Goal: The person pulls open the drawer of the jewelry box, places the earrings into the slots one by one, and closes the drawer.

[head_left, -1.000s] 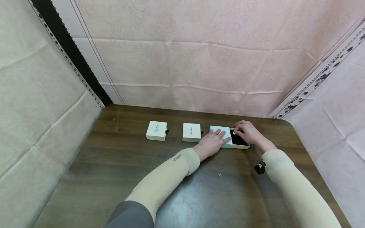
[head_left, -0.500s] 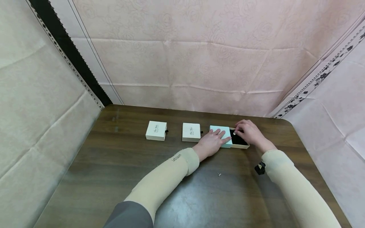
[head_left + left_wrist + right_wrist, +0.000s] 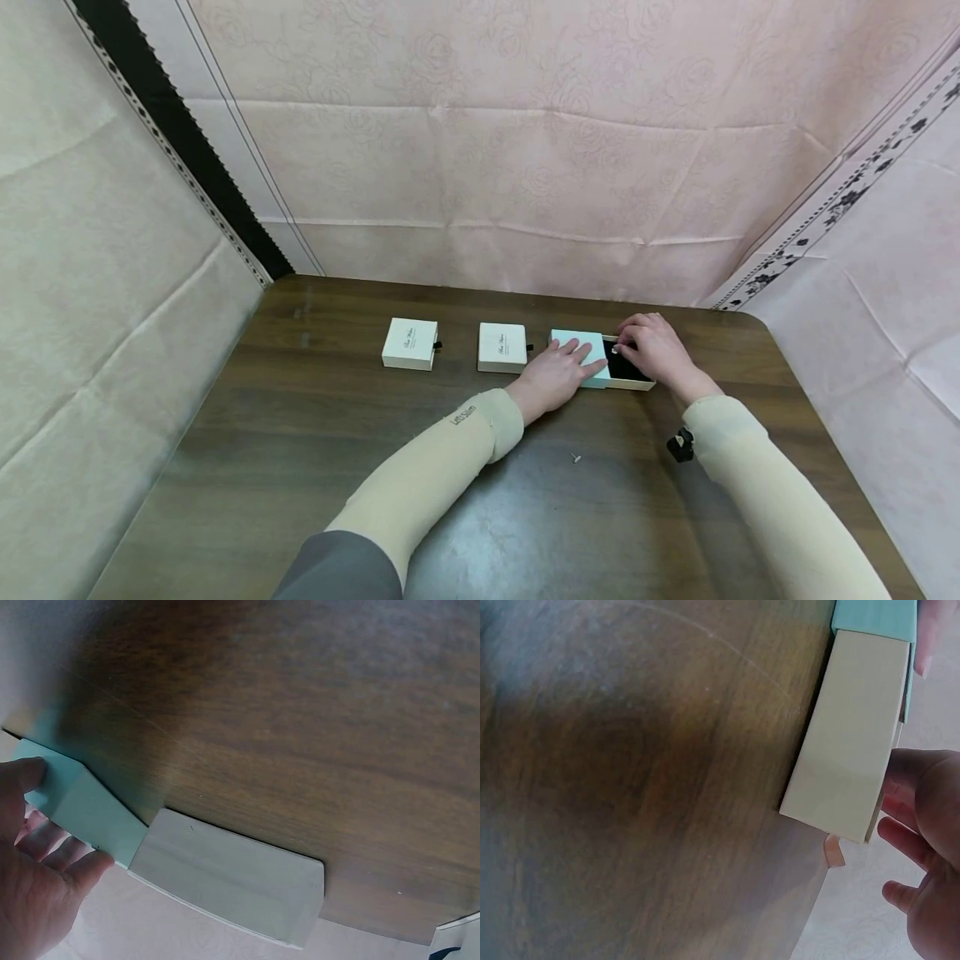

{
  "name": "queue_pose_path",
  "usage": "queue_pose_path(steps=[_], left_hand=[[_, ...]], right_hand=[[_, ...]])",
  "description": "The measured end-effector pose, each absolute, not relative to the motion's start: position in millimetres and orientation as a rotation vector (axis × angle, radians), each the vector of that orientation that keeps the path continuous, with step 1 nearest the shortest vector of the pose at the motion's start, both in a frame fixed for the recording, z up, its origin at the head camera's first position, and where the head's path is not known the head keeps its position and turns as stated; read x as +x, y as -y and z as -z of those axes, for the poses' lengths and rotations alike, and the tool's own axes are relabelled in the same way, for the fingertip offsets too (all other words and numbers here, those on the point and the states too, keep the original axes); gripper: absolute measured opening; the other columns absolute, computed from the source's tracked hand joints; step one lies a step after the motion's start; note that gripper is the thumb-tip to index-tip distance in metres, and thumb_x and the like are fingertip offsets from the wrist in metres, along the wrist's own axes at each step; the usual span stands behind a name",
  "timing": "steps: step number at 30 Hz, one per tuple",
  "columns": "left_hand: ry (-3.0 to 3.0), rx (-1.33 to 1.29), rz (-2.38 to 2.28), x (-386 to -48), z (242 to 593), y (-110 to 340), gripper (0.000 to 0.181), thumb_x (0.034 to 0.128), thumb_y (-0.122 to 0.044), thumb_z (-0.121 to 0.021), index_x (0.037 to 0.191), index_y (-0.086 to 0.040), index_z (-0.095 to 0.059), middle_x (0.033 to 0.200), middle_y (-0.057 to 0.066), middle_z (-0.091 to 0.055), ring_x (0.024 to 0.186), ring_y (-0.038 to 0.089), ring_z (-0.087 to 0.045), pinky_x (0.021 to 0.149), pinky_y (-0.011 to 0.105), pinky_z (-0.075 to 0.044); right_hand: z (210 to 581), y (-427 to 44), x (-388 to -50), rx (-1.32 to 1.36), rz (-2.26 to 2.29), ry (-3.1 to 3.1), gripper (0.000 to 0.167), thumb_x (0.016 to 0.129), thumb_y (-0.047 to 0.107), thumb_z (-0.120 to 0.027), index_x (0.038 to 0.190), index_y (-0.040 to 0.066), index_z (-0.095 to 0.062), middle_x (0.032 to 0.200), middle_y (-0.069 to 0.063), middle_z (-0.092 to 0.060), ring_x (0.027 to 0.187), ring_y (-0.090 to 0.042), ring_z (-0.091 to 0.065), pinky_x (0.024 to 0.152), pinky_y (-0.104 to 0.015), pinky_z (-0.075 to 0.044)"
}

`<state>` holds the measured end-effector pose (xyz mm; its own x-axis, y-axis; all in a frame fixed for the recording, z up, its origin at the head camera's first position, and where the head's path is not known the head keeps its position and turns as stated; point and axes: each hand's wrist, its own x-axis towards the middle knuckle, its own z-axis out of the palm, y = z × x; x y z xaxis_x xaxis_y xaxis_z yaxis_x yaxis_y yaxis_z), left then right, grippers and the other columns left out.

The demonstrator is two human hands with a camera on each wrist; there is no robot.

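My left hand (image 3: 553, 379) rests with spread fingers on the light teal sleeve (image 3: 101, 814) of a drawer box. From its right side the cream drawer (image 3: 847, 735) sticks out, lined in black (image 3: 624, 368). My right hand (image 3: 658, 348) reaches into the drawer from the far right, its fingertips pinching a small shiny white piece (image 3: 616, 349) against the lining. The piece is too small to tell its kind, and the right wrist view hides it behind the drawer wall. A brown ribbon tab (image 3: 832, 851) hangs from the drawer's end.
Two white boxes, a middle one (image 3: 502, 347) and a left one (image 3: 409, 343), stand in a row left of the teal box, each with a dark tab. A tiny silvery item (image 3: 576, 458) lies nearer on the wooden table (image 3: 300, 433). Pale cloth surrounds the table.
Both hands stay nearly in place. The right fingertips shift only slightly over the drawer with the small shiny piece; the head view drifts a little.
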<state>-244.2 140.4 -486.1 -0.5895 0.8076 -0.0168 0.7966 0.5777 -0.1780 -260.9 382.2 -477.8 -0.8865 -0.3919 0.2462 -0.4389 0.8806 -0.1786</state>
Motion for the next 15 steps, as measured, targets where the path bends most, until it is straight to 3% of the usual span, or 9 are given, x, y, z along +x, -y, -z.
queue_pose_path(steps=[15], left_hand=[[2.742, -1.398, -0.254, -244, 486, -141, 0.055, 0.1177, -0.015, -0.04, 0.169, -0.035, -0.035, 0.171, 0.005, -0.037, 0.157, 0.024, -0.037, 0.123, 0.043, -0.041]], right_hand=[[447, -378, -239, 0.644, -0.32, 2.835, 0.006, 0.093, 0.009, -0.083, 0.09, 0.005, -0.079, 0.125, -0.023, -0.07, 0.124, -0.046, -0.058, 0.12, -0.071, -0.029]])
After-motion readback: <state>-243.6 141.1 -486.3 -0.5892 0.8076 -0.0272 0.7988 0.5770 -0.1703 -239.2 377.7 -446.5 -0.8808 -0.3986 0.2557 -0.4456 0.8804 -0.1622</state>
